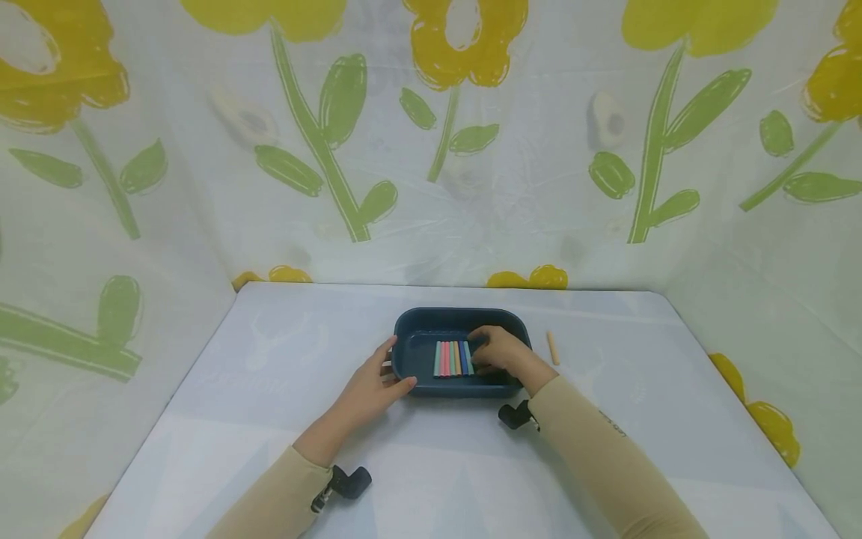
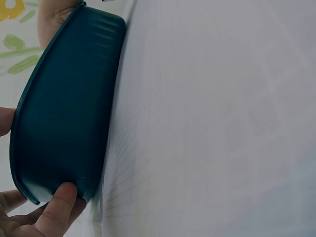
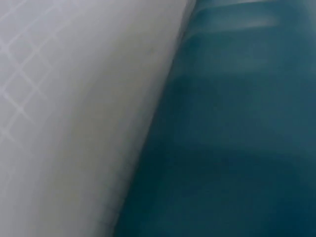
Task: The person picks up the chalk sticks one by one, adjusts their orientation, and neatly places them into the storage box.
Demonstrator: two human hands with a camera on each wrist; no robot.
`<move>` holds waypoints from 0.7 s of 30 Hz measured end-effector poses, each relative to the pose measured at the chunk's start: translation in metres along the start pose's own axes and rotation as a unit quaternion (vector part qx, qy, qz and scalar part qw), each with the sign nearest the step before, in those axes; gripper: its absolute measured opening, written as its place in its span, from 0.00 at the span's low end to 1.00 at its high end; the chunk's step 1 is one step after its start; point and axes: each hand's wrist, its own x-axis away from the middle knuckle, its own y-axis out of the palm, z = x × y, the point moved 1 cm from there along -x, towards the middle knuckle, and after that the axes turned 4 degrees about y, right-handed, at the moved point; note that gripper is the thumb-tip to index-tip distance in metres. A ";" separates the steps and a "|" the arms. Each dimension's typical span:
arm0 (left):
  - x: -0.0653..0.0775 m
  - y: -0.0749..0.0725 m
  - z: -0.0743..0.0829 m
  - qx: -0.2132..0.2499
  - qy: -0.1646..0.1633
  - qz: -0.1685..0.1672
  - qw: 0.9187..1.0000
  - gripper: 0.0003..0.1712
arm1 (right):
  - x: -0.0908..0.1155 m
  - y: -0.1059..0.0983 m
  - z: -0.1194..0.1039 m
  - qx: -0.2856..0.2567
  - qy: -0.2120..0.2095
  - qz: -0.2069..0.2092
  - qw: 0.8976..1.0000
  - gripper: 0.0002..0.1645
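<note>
A dark blue rectangular tray stands on the table, with several pastel chalk sticks lying side by side in it. My left hand grips the tray's left end, thumb by the front corner and fingers along the side. In the left wrist view, the fingertips press against the tray's outer wall. My right hand reaches inside the tray, its curled fingers at the rightmost light blue stick of the row. The right wrist view shows mostly the tray's outer wall, with no fingers visible.
One tan chalk stick lies on the white table, just right of the tray. Behind the table hangs a flower-printed curtain, which also runs down both sides.
</note>
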 end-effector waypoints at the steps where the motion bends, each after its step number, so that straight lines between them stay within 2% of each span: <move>1: 0.000 0.000 0.000 -0.001 0.000 0.000 1.000 0.52 | 0.000 -0.001 0.000 0.000 0.000 0.000 1.000 0.31; 6: -0.001 0.001 -0.002 0.003 -0.001 -0.001 1.000 0.52 | 0.006 -0.009 -0.005 0.006 -0.005 0.005 1.000 0.30; 12: 0.000 0.001 -0.002 0.006 0.001 -0.002 1.000 0.52 | 0.016 -0.022 -0.006 -0.011 -0.028 -0.011 0.999 0.29; 21: 0.000 0.001 -0.001 0.005 0.002 0.000 1.000 0.51 | 0.033 -0.043 -0.009 -0.004 -0.040 0.000 0.999 0.29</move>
